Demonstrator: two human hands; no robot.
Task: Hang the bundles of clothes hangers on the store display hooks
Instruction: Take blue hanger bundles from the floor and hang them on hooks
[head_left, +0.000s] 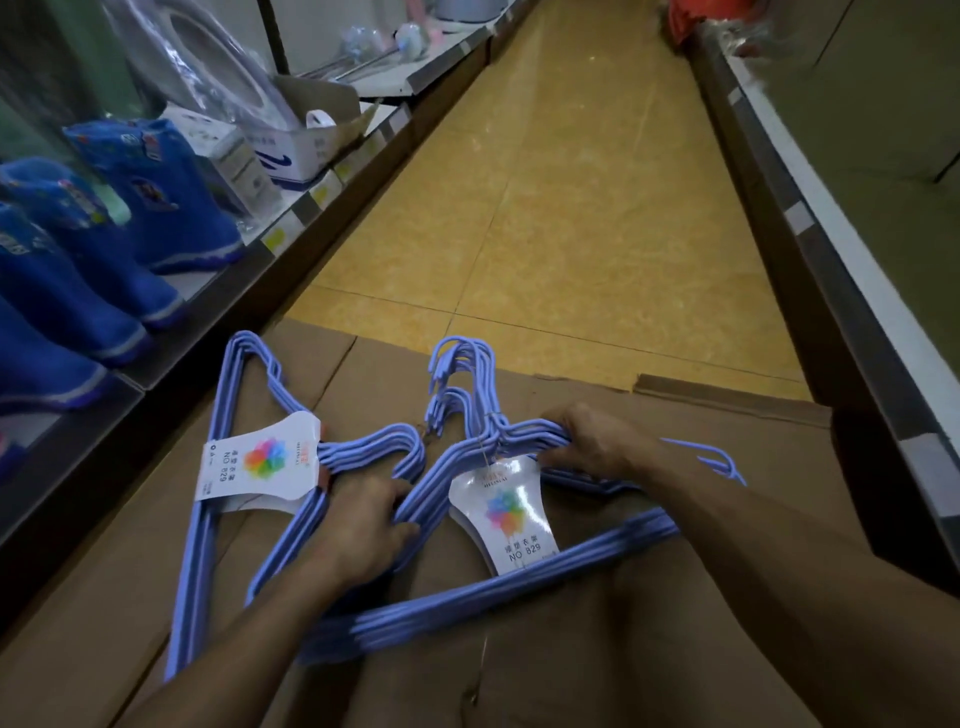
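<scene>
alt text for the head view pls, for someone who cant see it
Seen from above, a person's left hand and right hand grip opposite shoulders of a bundle of blue hangers lying on flattened cardboard in a store aisle. A second bundle lies to its left, beside a shelf of blue boots.
</scene>
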